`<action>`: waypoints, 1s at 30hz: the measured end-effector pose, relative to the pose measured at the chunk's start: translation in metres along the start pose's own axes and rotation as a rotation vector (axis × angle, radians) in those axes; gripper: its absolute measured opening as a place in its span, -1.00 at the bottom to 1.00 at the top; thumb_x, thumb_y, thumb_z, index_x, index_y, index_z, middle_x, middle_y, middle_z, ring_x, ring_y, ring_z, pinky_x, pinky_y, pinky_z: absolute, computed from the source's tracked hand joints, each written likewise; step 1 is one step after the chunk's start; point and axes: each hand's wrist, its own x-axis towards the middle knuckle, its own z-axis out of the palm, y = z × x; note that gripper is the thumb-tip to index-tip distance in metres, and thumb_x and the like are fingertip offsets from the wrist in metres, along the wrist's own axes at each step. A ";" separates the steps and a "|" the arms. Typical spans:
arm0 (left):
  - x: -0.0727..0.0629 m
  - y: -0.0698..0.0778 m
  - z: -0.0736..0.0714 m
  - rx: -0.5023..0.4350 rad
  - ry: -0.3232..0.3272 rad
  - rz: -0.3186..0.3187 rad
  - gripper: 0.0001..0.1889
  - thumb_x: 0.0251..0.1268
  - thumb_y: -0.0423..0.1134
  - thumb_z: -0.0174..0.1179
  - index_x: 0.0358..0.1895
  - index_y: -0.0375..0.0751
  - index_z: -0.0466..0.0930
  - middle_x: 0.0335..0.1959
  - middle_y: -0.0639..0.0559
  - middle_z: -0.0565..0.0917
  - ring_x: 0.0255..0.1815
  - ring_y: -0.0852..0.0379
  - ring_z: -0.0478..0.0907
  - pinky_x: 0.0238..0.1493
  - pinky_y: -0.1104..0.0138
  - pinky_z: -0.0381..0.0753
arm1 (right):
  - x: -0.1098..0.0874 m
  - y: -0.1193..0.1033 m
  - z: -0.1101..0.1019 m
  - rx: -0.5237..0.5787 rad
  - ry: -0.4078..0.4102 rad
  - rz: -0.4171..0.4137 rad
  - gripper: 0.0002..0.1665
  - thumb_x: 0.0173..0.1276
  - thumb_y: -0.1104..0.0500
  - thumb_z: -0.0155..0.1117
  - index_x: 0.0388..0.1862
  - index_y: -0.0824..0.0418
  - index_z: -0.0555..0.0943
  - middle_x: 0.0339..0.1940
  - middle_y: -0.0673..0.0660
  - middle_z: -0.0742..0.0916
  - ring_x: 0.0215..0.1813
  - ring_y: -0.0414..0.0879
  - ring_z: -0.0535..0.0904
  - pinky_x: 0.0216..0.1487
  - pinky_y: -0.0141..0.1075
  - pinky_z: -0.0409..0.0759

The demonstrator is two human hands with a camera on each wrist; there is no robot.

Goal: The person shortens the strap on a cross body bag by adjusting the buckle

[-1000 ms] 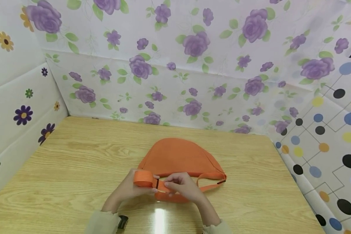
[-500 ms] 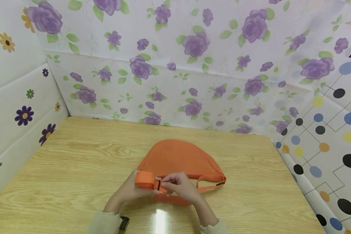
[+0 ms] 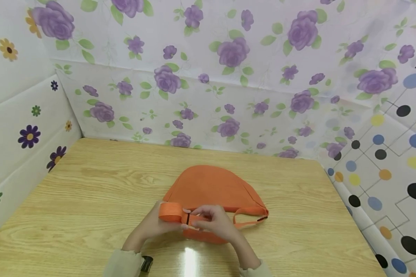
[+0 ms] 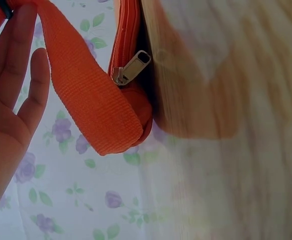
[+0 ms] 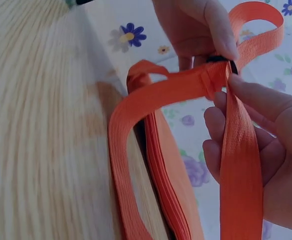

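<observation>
An orange waist bag [image 3: 211,186] lies on the table, its curved side away from me. Its strap runs through a black slider buckle [image 3: 188,218], with a strap loop [image 3: 170,212] standing up left of it. My left hand [image 3: 152,225] holds the strap at the slider, fingers and thumb on either side. Just right of the slider, my right hand [image 3: 220,223] pinches the strap; in the right wrist view its fingertips are right at the slider, with the strap tail [image 5: 241,175] hanging across the fingers. A metal zipper pull [image 4: 134,67] shows in the left wrist view.
The wooden table [image 3: 100,192] extends on both sides of the bag. A flowered sheet [image 3: 201,96] rises behind it, and patterned sheets stand at left and right. Near the bag's right corner, another strap adjuster [image 3: 262,218] lies on the table.
My right hand's fingertips moved left to the slider, then shifted slightly back right, thumb lower and more strap showing between the fingers. The left hand and the bag have barely moved.
</observation>
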 end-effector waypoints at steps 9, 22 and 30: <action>-0.001 -0.004 -0.001 -0.012 0.006 0.004 -0.70 -0.16 -0.58 0.32 -0.24 -0.50 0.55 -0.44 -0.16 0.60 -0.45 0.32 0.41 -0.49 0.33 0.48 | -0.008 -0.004 -0.005 -0.219 0.002 -0.080 -0.60 -0.01 0.33 0.38 -0.13 0.40 0.58 -0.34 0.23 0.66 -0.55 -0.31 0.28 -0.49 -0.51 0.32; -0.001 -0.002 -0.003 -0.031 0.011 0.019 -0.71 -0.15 -0.62 0.29 -0.24 -0.52 0.54 -0.41 -0.20 0.61 -0.44 0.30 0.45 -0.47 0.34 0.49 | -0.008 0.006 -0.006 -0.194 0.052 -0.211 -0.66 -0.02 0.39 0.37 -0.20 0.42 0.57 -0.24 0.28 0.66 -0.32 -0.14 0.56 -0.27 -0.30 0.55; -0.001 -0.004 -0.003 -0.024 0.016 0.016 -0.74 -0.15 -0.60 0.30 -0.27 -0.52 0.54 -0.40 -0.21 0.60 -0.42 0.29 0.46 -0.46 0.33 0.50 | -0.004 0.009 -0.006 -0.045 0.043 -0.218 -0.62 -0.03 0.46 0.34 -0.17 0.57 0.55 -0.25 0.39 0.65 -0.39 -0.09 0.62 -0.37 -0.25 0.59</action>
